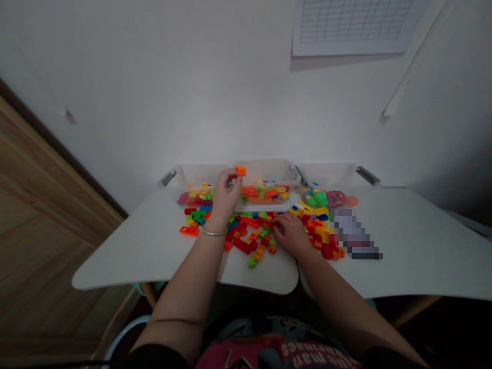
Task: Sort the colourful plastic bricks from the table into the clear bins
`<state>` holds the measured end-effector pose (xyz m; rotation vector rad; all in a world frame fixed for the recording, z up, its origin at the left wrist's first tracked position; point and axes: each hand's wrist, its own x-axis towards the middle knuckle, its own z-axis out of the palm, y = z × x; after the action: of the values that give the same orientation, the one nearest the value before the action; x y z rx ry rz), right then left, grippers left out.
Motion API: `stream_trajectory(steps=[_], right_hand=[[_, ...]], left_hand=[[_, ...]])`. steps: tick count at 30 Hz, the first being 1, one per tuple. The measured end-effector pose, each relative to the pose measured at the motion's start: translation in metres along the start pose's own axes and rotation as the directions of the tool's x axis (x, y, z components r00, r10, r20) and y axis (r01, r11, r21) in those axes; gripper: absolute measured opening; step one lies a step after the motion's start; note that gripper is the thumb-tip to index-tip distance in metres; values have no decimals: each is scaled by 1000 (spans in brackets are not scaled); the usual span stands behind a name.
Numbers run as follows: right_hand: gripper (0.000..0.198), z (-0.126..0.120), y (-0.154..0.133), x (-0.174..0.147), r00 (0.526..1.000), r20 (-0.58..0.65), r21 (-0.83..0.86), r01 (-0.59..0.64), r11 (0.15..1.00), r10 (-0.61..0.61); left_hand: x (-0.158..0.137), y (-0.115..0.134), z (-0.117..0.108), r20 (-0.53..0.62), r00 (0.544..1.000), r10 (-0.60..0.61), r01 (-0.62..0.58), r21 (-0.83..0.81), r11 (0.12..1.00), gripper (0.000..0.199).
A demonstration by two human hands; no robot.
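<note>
My left hand [227,192] is raised over the front of the middle clear plastic bin [265,171], pinching an orange toy brick [240,170] between thumb and fingertips. A loose pile of coloured building bricks [243,245] is spread on the white table below. My right hand [291,233] rests low at the pile's right part, its fingers curled down among red and green bricks. Whatever lies under those fingertips is hidden. A green brick [251,262] sits at the pile's near end, and a flat orange piece [189,231] lies at its left.
Clear bins stand left [200,171] and right [330,174] along the wall; the right one holds green and pink toys. More yellow and red bricks [326,241] lie right of my right hand. A pixelated object [355,233] rests beside them. The white table [115,256] has rounded front edges.
</note>
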<state>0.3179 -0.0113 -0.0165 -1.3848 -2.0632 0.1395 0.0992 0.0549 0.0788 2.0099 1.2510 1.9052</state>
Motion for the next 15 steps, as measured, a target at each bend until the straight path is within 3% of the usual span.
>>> stream_trajectory(steps=[4, 7, 11, 15], right_hand=[[17, 1, 1, -1, 1000, -7, -4, 8, 1000, -8], [18, 1, 2, -1, 1000, -10, -5, 1, 1000, -1], [19, 1, 2, -1, 1000, -4, 4, 6, 1000, -6], [19, 1, 2, 0, 1000, 1, 8, -2, 1000, 2]], left_hand=[[34, -10, 17, 32, 994, -103, 103, -21, 994, 13], [41, -14, 28, 136, 979, -149, 145, 42, 989, 12], [36, -16, 38, 205, 954, -219, 162, 260, 952, 16], [34, -12, 43, 221, 929, -299, 149, 515, 844, 21]])
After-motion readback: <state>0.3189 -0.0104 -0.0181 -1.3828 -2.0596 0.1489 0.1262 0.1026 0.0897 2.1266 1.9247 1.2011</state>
